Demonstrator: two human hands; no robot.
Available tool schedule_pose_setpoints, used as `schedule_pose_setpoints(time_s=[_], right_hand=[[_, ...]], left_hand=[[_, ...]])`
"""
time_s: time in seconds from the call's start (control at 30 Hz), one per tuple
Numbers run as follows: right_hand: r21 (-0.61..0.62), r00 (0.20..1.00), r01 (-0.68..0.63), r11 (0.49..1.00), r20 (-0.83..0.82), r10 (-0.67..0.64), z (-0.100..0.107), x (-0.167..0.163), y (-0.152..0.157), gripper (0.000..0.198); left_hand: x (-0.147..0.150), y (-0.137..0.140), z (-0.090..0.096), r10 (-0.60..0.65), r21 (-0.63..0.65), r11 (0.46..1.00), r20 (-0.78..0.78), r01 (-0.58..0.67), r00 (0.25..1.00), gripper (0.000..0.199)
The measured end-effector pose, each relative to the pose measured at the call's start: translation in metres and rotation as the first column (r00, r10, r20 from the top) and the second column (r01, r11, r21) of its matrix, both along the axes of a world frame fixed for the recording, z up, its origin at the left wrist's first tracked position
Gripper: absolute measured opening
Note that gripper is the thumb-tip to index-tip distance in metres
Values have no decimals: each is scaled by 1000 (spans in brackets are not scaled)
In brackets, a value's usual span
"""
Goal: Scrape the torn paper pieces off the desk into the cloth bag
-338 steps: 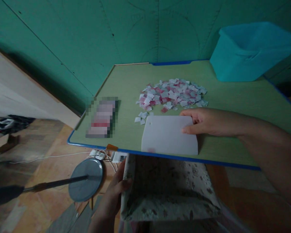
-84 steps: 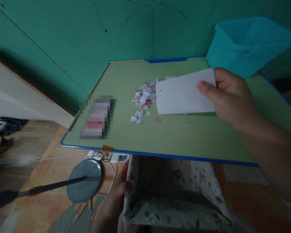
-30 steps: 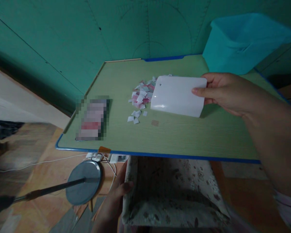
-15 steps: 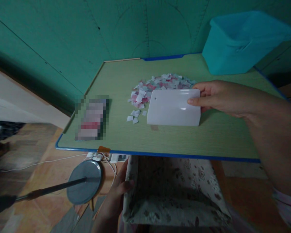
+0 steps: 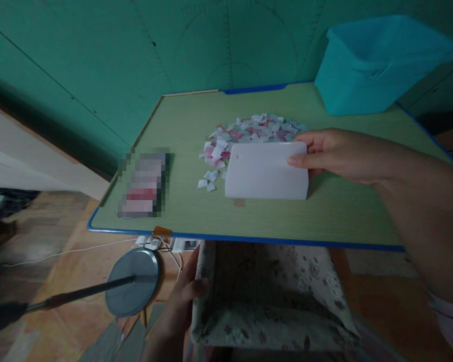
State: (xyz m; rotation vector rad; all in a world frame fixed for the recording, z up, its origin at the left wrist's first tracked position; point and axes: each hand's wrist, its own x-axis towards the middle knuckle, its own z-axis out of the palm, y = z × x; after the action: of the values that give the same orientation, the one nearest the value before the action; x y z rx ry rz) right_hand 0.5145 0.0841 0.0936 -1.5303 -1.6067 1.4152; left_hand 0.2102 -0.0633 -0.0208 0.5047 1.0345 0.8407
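My right hand (image 5: 319, 153) pinches the right end of a white plastic scraper (image 5: 266, 173), thumb on its near face. The scraper stands tilted on the table, with a small hole in its upper left corner. Just behind it is a heap of small white and pinkish paper scraps (image 5: 256, 129), partly hidden by the scraper. A few loose scraps (image 5: 208, 180) lie to its left. Below the table's front edge, my left hand (image 5: 191, 291) grips the left side of a floral fabric-covered box (image 5: 279, 322), whose open top faces up.
The light green table (image 5: 184, 211) has a blue edge. A phone with a blurred screen (image 5: 143, 185) lies on its left. At the back right stands a turquoise bin (image 5: 362, 80), near the green wall (image 5: 98, 60). A round metal base with a pole (image 5: 132, 296) and cables are on the floor.
My right hand has shifted the scraper slightly left and toward me. My left hand and the fabric box have stayed in place.
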Motion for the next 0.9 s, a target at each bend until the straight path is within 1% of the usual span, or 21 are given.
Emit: schedule_pose_setpoints(time_s=[0.13, 0.27, 0.33, 0.43, 0.53, 0.63, 0.7, 0.83, 0.9], right_hand=[[14, 997, -74, 997, -5, 74, 1, -3, -3, 9], [65, 998, -44, 997, -40, 47, -2, -1, -1, 11], [71, 999, -36, 997, -31, 38, -2, 0, 0, 11], [34, 998, -60, 998, 8, 60, -1, -2, -1, 10], [-13, 996, -92, 996, 6, 92, 2, -6, -5, 10], [-32, 992, -122, 992, -21, 121, 3, -9, -8, 11], [-19, 993, -119, 993, -27, 119, 3, -9, -8, 10], [48, 997, -64, 997, -28, 65, 2, -8, -5, 9], [53, 998, -61, 997, -22, 63, 1, -8, -5, 8]], left_hand=[[1, 2, 1, -6, -12, 1000, 41, 6, 999, 61], [1, 1, 1, -11, -11, 1000, 44, 12, 999, 64], [1, 0, 1, -8, -14, 1000, 46, 8, 999, 65], [2, 1, 2, 0, -13, 1000, 8, 0, 1000, 64], [3, 2, 5, 2, -11, 1000, -27, -2, 1000, 62], [5, 1, 9, 2, -17, 1000, -4, -2, 1000, 64], [6, 0, 10, 3, -29, 1000, 14, -2, 1000, 64], [5, -1, 8, 7, -30, 1000, 9, -6, 1000, 64], [4, -1, 6, 4, -26, 1000, 29, -3, 1000, 66]])
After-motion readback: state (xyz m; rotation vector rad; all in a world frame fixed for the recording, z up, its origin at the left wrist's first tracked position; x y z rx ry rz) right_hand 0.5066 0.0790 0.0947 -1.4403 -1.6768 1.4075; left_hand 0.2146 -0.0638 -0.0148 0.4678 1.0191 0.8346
